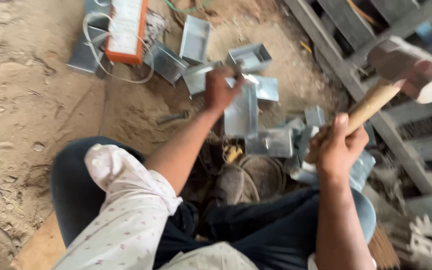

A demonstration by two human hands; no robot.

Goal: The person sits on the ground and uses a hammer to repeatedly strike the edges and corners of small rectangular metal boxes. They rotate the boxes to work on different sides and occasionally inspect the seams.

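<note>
View from above of a person sitting on a sandy dirt floor (21, 100), knees apart in dark trousers, one arm in a pale patterned sleeve (126, 210).

The left hand (219, 90) reaches forward. Its grip is closed around the top edge of a folded sheet-metal box (241, 115), which stands upright on the floor just ahead of the person's knees. The fingers wrap over the rim and the thumb side faces the camera.

The right hand (337, 146) is raised near the right knee. Its grip is pressed tight around the pale wooden handle of a mallet (411, 70). The handle slants up and to the right. The big cylindrical mallet head sits high toward the upper right corner of the view, blurred, well apart from the box.

More grey metal boxes lie scattered on the floor around the held one: one just beside it on the right (271, 142), an open tray (250, 56) beyond the left hand, and another shallow tray (195, 39) farther off. Near the far edge lies an orange-edged white block (125, 27) with a pale cord (126, 79) looped by it.

Along the right side runs a grey metal frame (336, 55) of slanted bars. A pale toothed wheel (428, 240) shows in the lower right corner. A round dark object (261, 175) rests between the knees; what it is cannot be told.
</note>
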